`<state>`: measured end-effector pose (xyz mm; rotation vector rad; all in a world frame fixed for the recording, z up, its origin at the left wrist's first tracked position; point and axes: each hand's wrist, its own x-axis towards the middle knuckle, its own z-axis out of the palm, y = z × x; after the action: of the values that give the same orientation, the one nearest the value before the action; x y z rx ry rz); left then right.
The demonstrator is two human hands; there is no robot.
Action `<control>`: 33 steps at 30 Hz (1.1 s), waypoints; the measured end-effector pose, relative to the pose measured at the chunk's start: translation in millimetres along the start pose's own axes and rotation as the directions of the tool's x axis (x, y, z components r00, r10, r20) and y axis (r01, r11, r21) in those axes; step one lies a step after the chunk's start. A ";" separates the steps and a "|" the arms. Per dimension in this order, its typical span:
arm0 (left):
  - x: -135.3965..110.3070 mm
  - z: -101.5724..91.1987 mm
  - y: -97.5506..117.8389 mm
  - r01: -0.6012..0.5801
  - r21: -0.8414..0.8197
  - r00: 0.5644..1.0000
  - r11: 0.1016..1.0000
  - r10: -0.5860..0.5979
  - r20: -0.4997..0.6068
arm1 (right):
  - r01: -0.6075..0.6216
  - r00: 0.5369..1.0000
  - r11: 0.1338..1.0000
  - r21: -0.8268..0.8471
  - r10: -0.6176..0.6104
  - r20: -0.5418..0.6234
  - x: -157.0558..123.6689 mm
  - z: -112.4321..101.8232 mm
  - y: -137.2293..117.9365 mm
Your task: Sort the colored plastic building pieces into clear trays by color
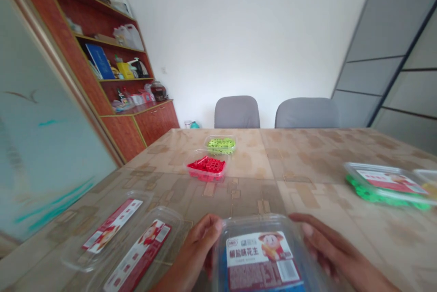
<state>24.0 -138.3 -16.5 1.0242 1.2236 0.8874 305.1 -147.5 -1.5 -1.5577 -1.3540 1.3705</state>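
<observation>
Plastic: one red-filled tub (207, 166), one lime-filled tub (221, 145), one green-filled tub (389, 187), one yellow-filled tub (429, 186), one blue-filled tub (261, 255) — five; two loose lids (112, 227).
Blue-filled tub: clear, lidded, white-and-maroon label (264, 262); at the table's (246, 196) near side.
Hands: left hand (198, 246) and right hand (336, 246) clasp its opposite sides.
Right edge: yellow-filled tub cut off.
Blue-filled tub's bottom: cropped — lifted or resting, I cannot tell.

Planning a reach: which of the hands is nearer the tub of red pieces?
Left: the left hand is almost directly this side of the tub; the right hand is this side too, farther right.
</observation>
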 end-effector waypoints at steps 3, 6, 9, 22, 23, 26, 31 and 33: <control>-2.3 7.0 1.7 0.002 -0.126 1.000 0.992 -0.004 -0.010 | 0.093 0.992 0.995 -0.021 -0.094 -0.084 24.0 11.9 -15.6; -4.1 9.2 -1.6 0.016 -0.236 1.000 0.972 -0.013 0.011 | 0.139 0.990 0.988 0.061 -0.138 -0.018 42.4 29.3 -13.6; -2.1 7.2 -7.3 0.042 -0.323 0.998 0.946 -0.022 0.063 | 0.097 0.995 0.980 0.172 -0.099 0.004 49.3 39.5 -0.8; -8.8 -10.2 -10.2 -0.604 0.566 0.768 0.561 0.599 0.226 | 0.195 0.981 0.969 0.151 -0.192 -0.036 54.2 37.0 6.0; -9.9 -11.8 -15.2 -0.611 0.576 0.768 0.543 0.582 0.266 | 0.198 0.980 0.970 0.137 -0.195 -0.039 52.4 36.9 3.3; -7.8 -16.5 -30.6 -0.557 0.593 0.821 0.582 0.492 0.290 | 0.208 0.978 0.972 0.108 -0.206 -0.030 46.6 37.7 -6.4; 1.5 -23.5 -37.9 -0.457 0.567 0.889 0.685 0.360 0.282 | 0.232 0.973 0.965 0.123 -0.229 -0.036 44.2 41.7 -14.5; 3.3 -27.1 -35.1 -0.452 0.557 0.892 0.696 0.343 0.295 | 0.230 0.973 0.968 0.100 -0.227 -0.043 43.4 38.6 -17.0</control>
<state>-2.4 -142.4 -52.1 1.9231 1.1832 0.7060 259.9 -107.6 -7.4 -1.3053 -1.3733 1.2485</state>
